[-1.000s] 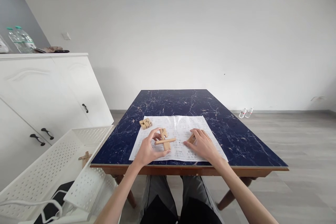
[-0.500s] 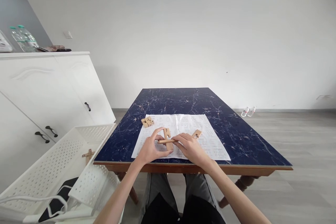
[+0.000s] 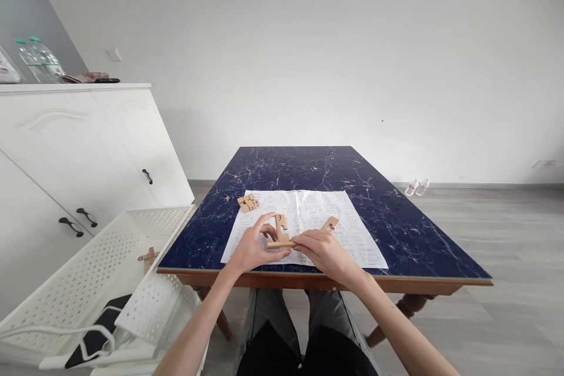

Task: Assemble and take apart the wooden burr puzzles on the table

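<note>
Fingers of the left hand [image 3: 252, 248] and right hand [image 3: 324, 249] are closed on the crossed wooden pieces [image 3: 281, 235], held just above the printed sheet [image 3: 308, 211]. A second ago the right hand lay on the loose wooden piece [image 3: 330, 224], now released; both hands now work one assembly. A block cluster [image 3: 247, 202] lies apart on the worktop [image 3: 396, 223]. The sheet's print is too small to read.

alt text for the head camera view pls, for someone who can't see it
Both hands, left hand and right hand, grip crossed wooden puzzle pieces over a printed sheet on a dark blue marble table. A loose wooden piece and a small block cluster lie nearby on the sheet.
</note>
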Available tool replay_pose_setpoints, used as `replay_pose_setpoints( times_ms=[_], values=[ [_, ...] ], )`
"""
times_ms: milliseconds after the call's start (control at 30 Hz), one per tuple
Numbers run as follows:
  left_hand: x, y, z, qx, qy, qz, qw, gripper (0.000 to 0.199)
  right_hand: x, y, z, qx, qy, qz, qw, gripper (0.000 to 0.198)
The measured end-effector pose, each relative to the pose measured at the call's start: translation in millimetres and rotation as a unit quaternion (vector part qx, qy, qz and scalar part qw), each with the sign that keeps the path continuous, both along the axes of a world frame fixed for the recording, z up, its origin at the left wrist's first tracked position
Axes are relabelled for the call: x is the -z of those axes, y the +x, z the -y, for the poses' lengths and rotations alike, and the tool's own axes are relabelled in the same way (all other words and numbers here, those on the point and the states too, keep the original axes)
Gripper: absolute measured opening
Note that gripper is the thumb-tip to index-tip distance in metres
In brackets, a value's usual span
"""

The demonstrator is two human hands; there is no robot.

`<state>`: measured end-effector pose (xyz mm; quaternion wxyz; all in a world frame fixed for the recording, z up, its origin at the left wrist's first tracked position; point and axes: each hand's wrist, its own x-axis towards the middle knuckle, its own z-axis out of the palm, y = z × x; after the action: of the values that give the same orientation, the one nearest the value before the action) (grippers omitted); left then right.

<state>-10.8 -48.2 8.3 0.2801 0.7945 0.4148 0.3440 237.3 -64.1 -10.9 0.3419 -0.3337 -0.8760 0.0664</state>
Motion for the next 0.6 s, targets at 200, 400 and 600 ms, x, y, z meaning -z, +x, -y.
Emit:
replay_pose_setpoints(
  times_ms=[200, 400, 600],
  values=[
    [-2.2, -1.1, 0.4, 0.002, -0.011, -0.002, 1.0, 0.09, -5.6, 1.7, 6.3, -0.01, -0.002, 0.008, 1.0, 0.023],
    [-4.0, 0.3, 0.4, 0.011, -0.041, 0.011, 0.999, 0.087, -2.6, 0.6, 10.3, -0.004, -0.006, 0.007, 1.0, 0.021],
    [-2.3, -4.9, -4.2, 0.064, -0.173, 0.099, 0.978, 0.105, 3.6, -4.6, 10.6, 0.012, -0.018, -0.011, 1.0, 0.02]
  ],
)
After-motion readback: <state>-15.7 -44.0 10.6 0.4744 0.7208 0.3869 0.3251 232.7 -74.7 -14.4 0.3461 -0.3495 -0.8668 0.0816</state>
